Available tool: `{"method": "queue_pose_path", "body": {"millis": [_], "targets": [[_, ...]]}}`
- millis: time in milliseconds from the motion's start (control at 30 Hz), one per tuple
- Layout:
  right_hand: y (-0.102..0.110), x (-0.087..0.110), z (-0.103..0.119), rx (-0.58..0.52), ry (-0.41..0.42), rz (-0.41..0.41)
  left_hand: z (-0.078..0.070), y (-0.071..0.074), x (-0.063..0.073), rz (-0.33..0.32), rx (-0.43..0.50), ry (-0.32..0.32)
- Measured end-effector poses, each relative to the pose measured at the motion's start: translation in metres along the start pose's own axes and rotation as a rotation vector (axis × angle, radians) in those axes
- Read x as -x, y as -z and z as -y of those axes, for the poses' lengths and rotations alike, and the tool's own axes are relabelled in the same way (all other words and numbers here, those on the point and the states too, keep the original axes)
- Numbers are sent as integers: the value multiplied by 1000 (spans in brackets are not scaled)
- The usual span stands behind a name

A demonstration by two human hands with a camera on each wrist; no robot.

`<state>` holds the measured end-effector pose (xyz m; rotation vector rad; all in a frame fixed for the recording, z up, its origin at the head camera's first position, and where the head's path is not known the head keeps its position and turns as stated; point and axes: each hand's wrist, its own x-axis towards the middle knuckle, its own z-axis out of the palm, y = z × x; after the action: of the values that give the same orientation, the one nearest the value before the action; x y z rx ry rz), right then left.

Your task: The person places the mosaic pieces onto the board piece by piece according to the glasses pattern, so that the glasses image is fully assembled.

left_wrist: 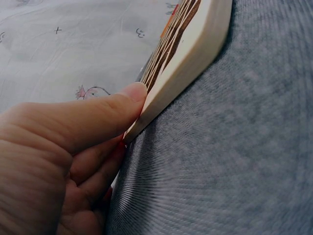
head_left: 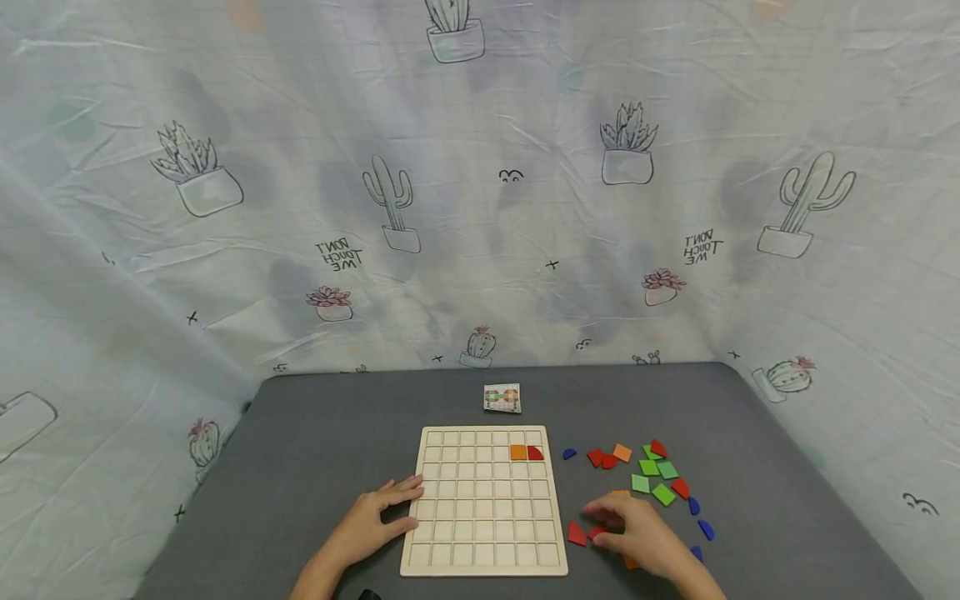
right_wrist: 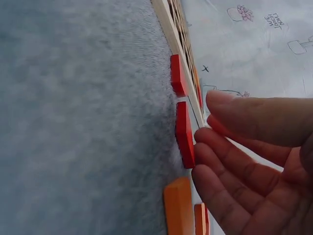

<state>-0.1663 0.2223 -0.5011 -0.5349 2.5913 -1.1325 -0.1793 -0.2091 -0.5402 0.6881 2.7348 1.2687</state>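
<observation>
A pale wooden grid board (head_left: 483, 533) lies on the grey table, with an orange square (head_left: 518, 452) and a red quarter-round piece (head_left: 535, 453) set side by side near its upper right. My left hand (head_left: 369, 518) rests along the board's left edge, its thumb tip against the side in the left wrist view. To the board's right, my right hand (head_left: 637, 533) hovers low over loose pieces, thumb and fingers apart. Its fingertips come right beside a red piece (right_wrist: 184, 134); another red piece (head_left: 577, 534) lies nearer the board. An orange piece (right_wrist: 178, 208) sits below the fingers in the right wrist view.
Green squares (head_left: 649, 467), blue half-rounds (head_left: 706, 530) and more red and orange pieces (head_left: 622, 452) are scattered on the table's right. A small stack of pattern cards (head_left: 502, 398) lies beyond the board. Cactus-print cloth (head_left: 510, 250) hangs behind and at the sides.
</observation>
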Motion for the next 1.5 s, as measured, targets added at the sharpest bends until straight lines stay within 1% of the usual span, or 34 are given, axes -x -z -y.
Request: {"method": "queue_pose_path", "body": {"millis": [200, 400, 467, 633, 767, 867, 1000, 1100, 1167, 1367, 1500], "targets": [[0, 6, 0, 43, -40, -11, 0, 0, 2, 0, -7, -5], [-3, 7, 4, 96, -131, -54, -1, -1, 2, 7, 1, 4], [-3, 7, 4, 106, -146, -65, -1, 0, 2, 9, 6, 6], [-4, 8, 3, 143, -131, -76, -2, 0, 2, 12, 11, 16], [-5, 7, 4, 169, -136, -80, -3, 0, 2, 12, 8, 24], [-6, 6, 4, 167, -140, -78, -4, 1, 2, 9, 4, 25], [-8, 5, 4, 162, -110, -78, -5, 1, 2, 2, -1, 16], [-9, 4, 4, 149, -77, -81, -4, 1, 2, -2, -8, 3], [-10, 4, 2, 119, -63, -88, -4, 1, 2, -3, -15, -1], [-12, 4, -3, -15, -34, -124, -4, 1, 1, -5, -13, 0], [-10, 2, -5, -100, -31, -114, -5, 2, 1, -6, -7, -3]]}}
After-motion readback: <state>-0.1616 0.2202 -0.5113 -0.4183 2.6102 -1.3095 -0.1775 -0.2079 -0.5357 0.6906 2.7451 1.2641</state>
